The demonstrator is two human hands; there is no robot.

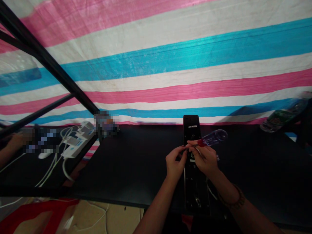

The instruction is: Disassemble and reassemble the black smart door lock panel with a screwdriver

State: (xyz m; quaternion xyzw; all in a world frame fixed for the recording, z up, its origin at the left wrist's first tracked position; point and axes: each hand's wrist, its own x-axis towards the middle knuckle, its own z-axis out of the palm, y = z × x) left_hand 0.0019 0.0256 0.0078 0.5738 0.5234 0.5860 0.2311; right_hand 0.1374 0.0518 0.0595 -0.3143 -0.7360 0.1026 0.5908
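Note:
A long, narrow black device (195, 185) lies on the black table (134, 162), its far end near the striped sheet. Over its middle, my right hand (204, 157) holds a screwdriver with a clear handle (214, 137) and a red collar, the handle pointing up and right. My left hand (175, 164) is at the device's left edge, thumb and fingertips pinched close to the screwdriver's tip. Whatever sits between those fingertips is too small to make out. The tip of the screwdriver is hidden by the fingers.
A plastic bottle (274, 120) leans at the back right. White power strips (79, 143) with cables lie at the left, beside a white mouse (46, 153). Another person's hand (18, 143) shows at the far left. A black metal bar (56, 71) slants across the upper left.

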